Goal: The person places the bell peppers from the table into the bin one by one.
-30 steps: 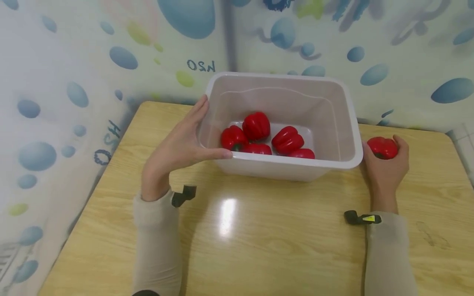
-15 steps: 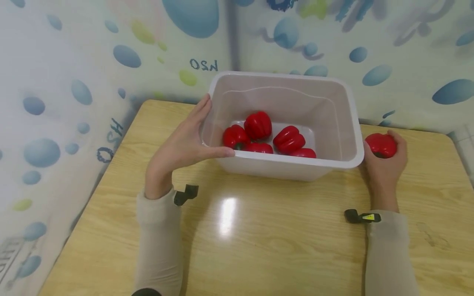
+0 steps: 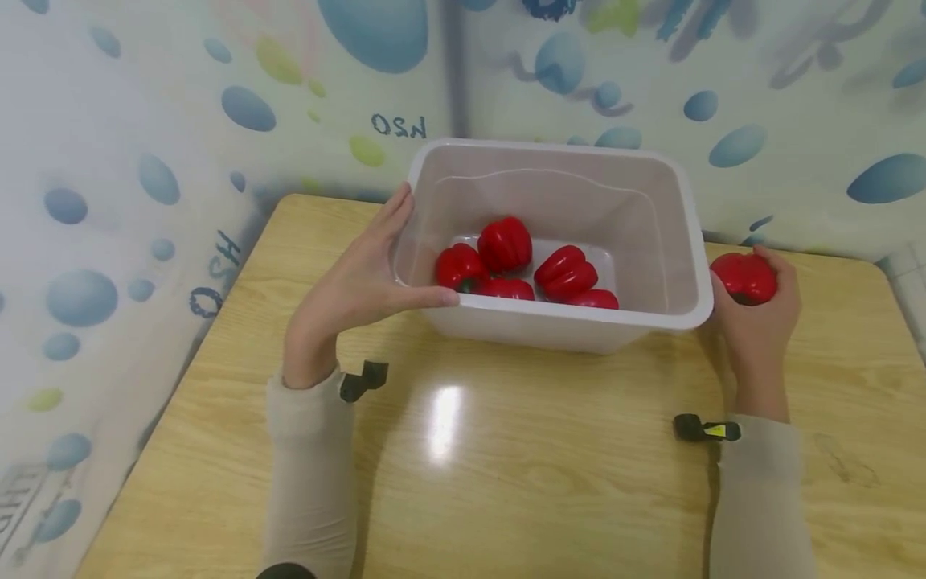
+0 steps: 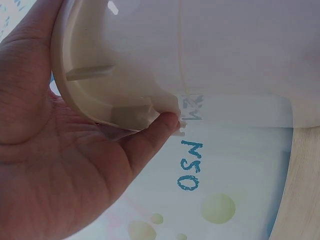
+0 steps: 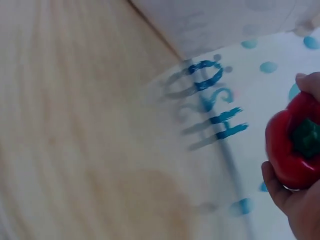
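Note:
A white plastic bin (image 3: pixel 521 326) stands on the wooden table with several red bell peppers (image 3: pixel 505 244) lying at its bottom. My left hand (image 3: pixel 354 277) grips the bin's left end, the thumb along the front rim. In the left wrist view, a fingertip (image 4: pixel 167 120) curls under the bin's rim. Right of the bin, my right hand (image 3: pixel 758 330) holds another red bell pepper (image 3: pixel 745 277) between thumb and fingers. Its green stem (image 5: pixel 306 137) shows in the right wrist view. The front wall partly hides the nearest peppers in the bin.
The table (image 3: pixel 521 482) has a light wood top. A patterned wall (image 3: pixel 637 80) rises close behind the bin, and another wall (image 3: pixel 108 241) stands along the left side.
My right hand has risen slightly with its bell pepper and turned a little, so the stem no longer shows in the head view. My left hand keeps its place on the bin.

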A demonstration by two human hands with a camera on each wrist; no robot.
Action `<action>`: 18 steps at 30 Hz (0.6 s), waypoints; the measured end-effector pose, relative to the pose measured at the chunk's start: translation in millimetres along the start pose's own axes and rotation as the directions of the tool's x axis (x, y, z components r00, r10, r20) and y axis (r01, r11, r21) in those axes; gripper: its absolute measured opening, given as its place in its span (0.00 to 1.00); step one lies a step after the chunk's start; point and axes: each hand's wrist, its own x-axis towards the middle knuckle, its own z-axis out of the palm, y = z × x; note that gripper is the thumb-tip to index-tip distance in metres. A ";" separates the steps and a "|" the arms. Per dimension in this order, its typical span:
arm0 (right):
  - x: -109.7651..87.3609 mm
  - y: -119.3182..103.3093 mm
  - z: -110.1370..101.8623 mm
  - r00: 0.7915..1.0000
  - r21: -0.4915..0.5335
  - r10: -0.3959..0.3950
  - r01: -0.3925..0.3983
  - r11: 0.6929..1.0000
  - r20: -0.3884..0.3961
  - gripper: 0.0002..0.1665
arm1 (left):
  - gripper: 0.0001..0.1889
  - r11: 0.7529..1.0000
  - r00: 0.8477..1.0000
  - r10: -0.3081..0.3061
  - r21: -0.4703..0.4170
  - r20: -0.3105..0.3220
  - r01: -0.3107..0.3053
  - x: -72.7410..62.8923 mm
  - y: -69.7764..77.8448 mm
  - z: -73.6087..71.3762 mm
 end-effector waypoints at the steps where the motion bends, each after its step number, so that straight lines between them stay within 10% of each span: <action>1: -1.8 -2.5 -2.2 0.999 -0.030 -0.038 0.037 0.999 -0.005 0.45 | 0.64 1.000 1.000 0.001 -0.004 0.001 -0.001 0.0 0.3 0.2; 18: -46.1 -57.7 -27.5 0.926 0.033 -0.375 0.376 0.926 -0.035 0.45 | 0.64 1.000 1.000 -0.006 -0.011 0.010 0.006 0.0 0.3 -0.1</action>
